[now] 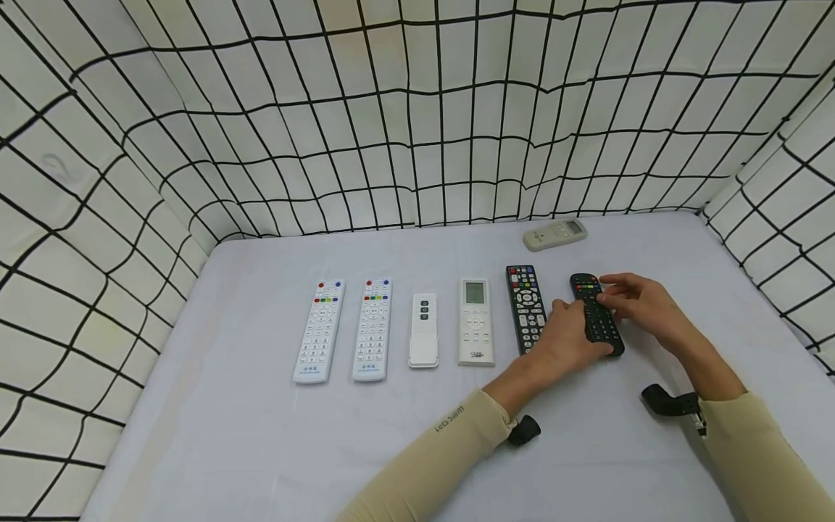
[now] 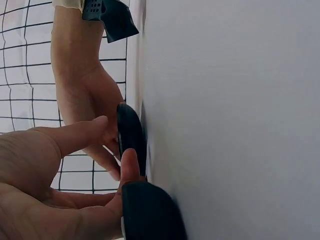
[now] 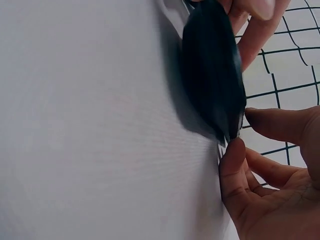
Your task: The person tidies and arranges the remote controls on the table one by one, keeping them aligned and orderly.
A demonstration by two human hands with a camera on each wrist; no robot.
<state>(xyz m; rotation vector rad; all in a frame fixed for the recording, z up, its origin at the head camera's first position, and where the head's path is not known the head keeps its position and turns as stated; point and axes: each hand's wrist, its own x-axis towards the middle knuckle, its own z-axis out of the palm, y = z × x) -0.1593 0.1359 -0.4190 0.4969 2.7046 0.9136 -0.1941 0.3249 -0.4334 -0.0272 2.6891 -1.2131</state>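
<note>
A slim black remote control (image 1: 604, 330) with small coloured buttons near its top lies at the right of the row. My left hand (image 1: 562, 335) holds its left edge and lower end, thumb near the bottom corner. My right hand (image 1: 646, 304) pinches its upper right edge between thumb and fingers. In the right wrist view, the remote's dark side stands close over the white cloth (image 3: 90, 125). Just left of it, partly behind my left hand, is a longer black remote with light buttons (image 1: 526, 297).
Further left lie a white remote with a screen (image 1: 475, 326), a small white remote (image 1: 424, 333) and two white remotes with coloured buttons, one (image 1: 372, 333) beside the other (image 1: 318, 335). A beige remote (image 1: 554, 235) lies sideways at the back. Black-gridded white netting (image 1: 424, 116) encloses the table.
</note>
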